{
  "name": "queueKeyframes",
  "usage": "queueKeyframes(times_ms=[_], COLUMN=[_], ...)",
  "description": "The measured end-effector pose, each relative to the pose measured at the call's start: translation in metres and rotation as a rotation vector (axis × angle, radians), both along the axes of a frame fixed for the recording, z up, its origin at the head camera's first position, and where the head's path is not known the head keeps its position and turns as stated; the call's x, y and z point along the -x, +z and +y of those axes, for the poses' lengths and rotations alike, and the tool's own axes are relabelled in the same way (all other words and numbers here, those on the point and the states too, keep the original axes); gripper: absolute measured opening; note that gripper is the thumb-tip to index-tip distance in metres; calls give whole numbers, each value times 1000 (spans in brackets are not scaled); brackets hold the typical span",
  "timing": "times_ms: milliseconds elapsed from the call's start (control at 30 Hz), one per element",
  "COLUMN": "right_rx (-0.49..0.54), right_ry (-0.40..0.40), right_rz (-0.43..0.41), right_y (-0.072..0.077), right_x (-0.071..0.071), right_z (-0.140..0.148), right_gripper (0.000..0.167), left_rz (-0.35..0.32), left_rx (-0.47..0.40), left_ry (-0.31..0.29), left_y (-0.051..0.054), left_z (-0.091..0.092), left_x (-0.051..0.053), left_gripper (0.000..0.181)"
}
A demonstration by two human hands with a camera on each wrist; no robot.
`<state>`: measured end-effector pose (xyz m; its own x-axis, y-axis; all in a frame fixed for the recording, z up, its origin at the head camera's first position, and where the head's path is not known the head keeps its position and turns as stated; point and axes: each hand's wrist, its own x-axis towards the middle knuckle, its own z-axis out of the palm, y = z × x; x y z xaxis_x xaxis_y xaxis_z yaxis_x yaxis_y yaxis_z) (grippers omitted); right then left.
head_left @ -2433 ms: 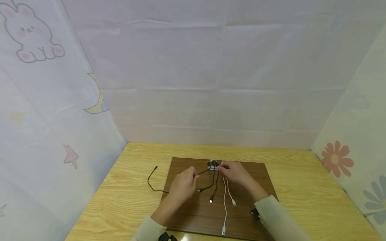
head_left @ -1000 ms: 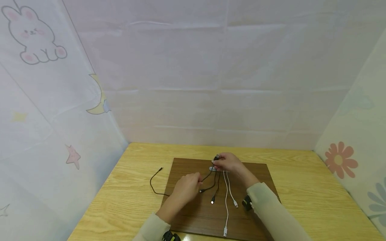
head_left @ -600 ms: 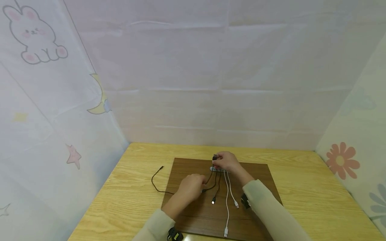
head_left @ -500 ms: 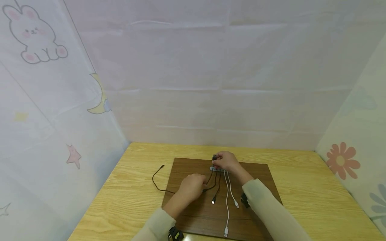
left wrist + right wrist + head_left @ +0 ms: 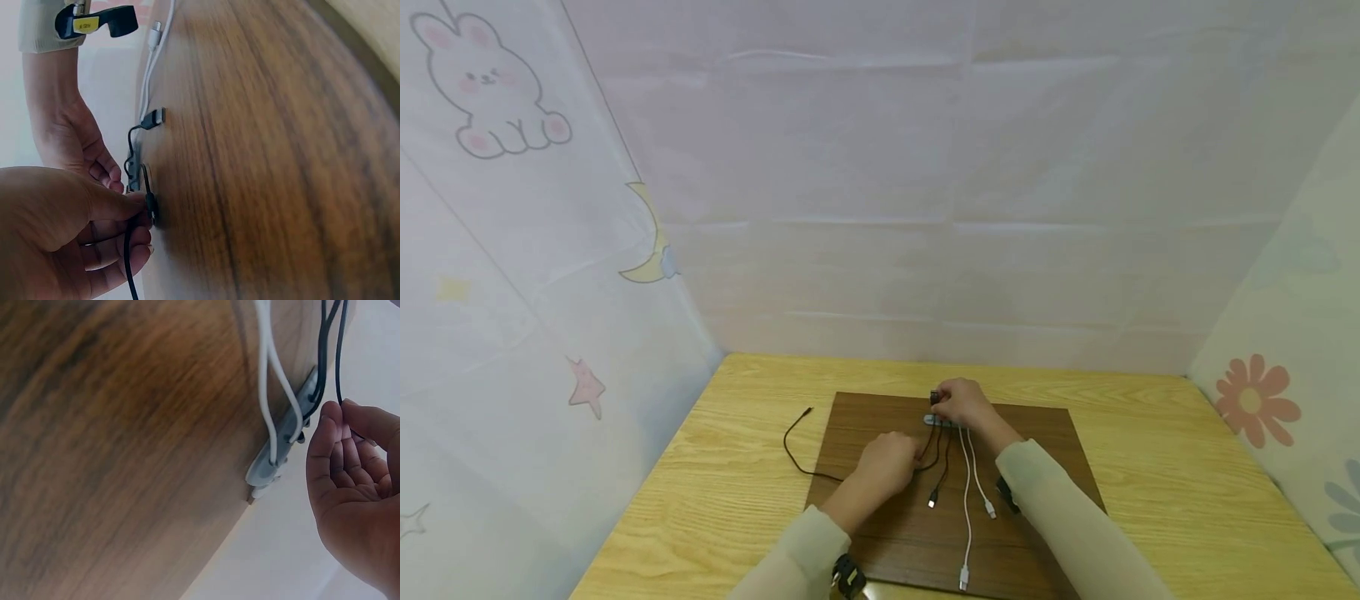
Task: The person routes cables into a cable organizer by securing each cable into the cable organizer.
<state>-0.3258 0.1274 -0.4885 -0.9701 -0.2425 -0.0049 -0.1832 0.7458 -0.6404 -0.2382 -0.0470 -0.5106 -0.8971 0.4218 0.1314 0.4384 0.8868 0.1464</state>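
My right hand (image 5: 964, 406) pinches a black USB cable (image 5: 339, 356) near its plug (image 5: 934, 397), just above a grey cable clip strip (image 5: 284, 434) at the brown board's far edge. Part of that strip is hidden behind the hand in the head view. My left hand (image 5: 887, 467) pinches the same cable lower down, between thumb and fingers; the left wrist view shows a black cable (image 5: 129, 262) hanging from the left hand (image 5: 69, 225). Two white cables (image 5: 264, 381) and other black cables sit in the strip's slots, and their ends trail toward me.
The dark brown board (image 5: 1030, 500) lies on a yellow wood table (image 5: 700, 517). A black cable end (image 5: 797, 462) curves off the board's left side. White plugs (image 5: 964, 577) and a black plug (image 5: 933, 498) rest on the board. Printed cloth walls (image 5: 850, 167) surround the table.
My right hand has moved slightly left from beside the strip and now holds the black plug above it. My left hand has shifted right, closer to the other cables.
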Motion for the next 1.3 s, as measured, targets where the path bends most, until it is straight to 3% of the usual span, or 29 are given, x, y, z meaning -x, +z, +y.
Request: queueKeyframes(times_ms=[300, 733, 1300], right_rx=[-40, -102, -160], right_ry=[10, 34, 45], right_rz=[26, 60, 91], right_y=[-9, -8, -8], right_x=[4, 5, 7], right_z=[0, -1, -5], right_gripper=[16, 10, 18], left_rz=[4, 49, 70], left_rx=[33, 116, 189], left_ry=[8, 33, 56], left_y=[5, 1, 3], left_z=[2, 6, 10], left_x=[-2, 0, 0], left_gripper=[12, 16, 11])
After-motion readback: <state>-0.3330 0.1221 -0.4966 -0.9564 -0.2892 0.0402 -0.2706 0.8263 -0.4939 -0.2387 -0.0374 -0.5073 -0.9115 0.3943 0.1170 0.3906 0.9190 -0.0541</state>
